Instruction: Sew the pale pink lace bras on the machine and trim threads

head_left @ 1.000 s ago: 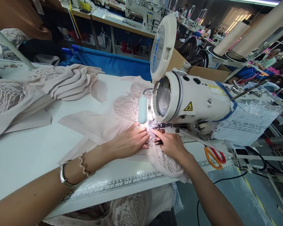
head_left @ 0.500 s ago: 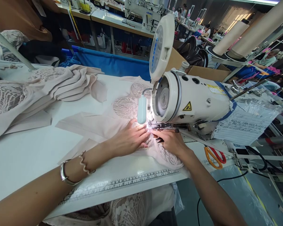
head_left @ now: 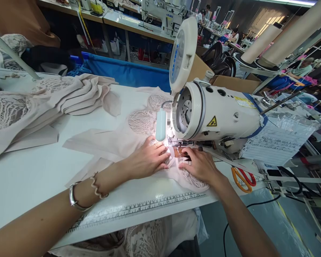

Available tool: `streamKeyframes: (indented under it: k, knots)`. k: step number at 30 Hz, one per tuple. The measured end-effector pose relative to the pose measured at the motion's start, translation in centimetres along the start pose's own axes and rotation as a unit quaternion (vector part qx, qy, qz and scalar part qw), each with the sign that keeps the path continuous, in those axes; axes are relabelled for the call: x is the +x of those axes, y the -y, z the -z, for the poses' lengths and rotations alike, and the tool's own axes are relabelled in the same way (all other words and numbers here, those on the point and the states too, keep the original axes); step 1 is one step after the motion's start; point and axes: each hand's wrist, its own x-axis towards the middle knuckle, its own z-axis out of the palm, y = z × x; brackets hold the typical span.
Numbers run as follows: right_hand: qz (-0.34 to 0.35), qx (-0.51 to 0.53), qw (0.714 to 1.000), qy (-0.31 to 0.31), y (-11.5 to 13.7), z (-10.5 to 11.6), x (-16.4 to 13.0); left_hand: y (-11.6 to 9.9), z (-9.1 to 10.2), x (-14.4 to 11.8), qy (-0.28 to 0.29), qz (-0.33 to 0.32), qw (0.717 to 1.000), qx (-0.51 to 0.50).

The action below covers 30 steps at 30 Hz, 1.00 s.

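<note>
A pale pink lace bra piece (head_left: 141, 122) lies across the bed of the sewing machine (head_left: 224, 110), under its lit needle area. My left hand (head_left: 148, 159) rests flat on the fabric just left of the needle, fingers stretched out. To the right of the needle, my right hand (head_left: 200, 164) has its fingers bent over the lace cup, with thumb and index at the fabric's edge. A small pale-green lamp (head_left: 161, 125) hangs above my left fingertips. The stitching point itself is lost in glare.
Stacked lace pieces (head_left: 80, 91) lie at the left. Orange-handled scissors (head_left: 240, 179) are by my right forearm. A printed ruler (head_left: 139, 208) runs along the table's front edge. Beyond stand a blue cloth bin (head_left: 128, 71) and another sewing machine (head_left: 164, 16).
My right hand has drawn back rightward from the needle, and its fingers have bent. A dark pointed thing beneath it no longer shows. The machine's round end wheel has turned. My left hand barely moved.
</note>
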Motion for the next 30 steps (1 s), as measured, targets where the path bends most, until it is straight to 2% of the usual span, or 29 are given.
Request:
streamKeyframes:
  k: [5,8,13,17,20,25,30]
  knots:
    - [0.101,-0.024,0.992,-0.075,-0.3,-0.9,-1.2,-0.9,-0.1,0.1,-0.002,0.025,0.998,0.055]
    - [0.14,-0.03,0.987,-0.078,-0.3,-1.0,-1.1,-0.9,-0.2,0.1,-0.004,0.019,0.998,0.061]
    - [0.113,-0.028,0.992,-0.058,-0.2,-0.9,-0.6,-0.6,-0.3,0.0,-0.014,0.015,1.0,0.023]
    - [0.109,-0.022,0.992,-0.06,-0.1,-0.9,0.0,-0.5,0.1,0.1,0.004,0.016,1.0,0.001]
    - [0.087,-0.023,0.995,-0.037,0.1,-0.8,0.5,-0.2,0.3,0.1,0.011,0.019,1.0,0.0]
    - [0.043,-0.022,0.999,0.002,0.2,-0.5,1.3,0.1,0.1,0.1,0.017,0.052,0.998,-0.007]
    - [0.05,0.04,0.998,0.01,-0.4,-1.4,2.1,0.6,0.3,0.3,0.043,0.076,0.996,-0.012]
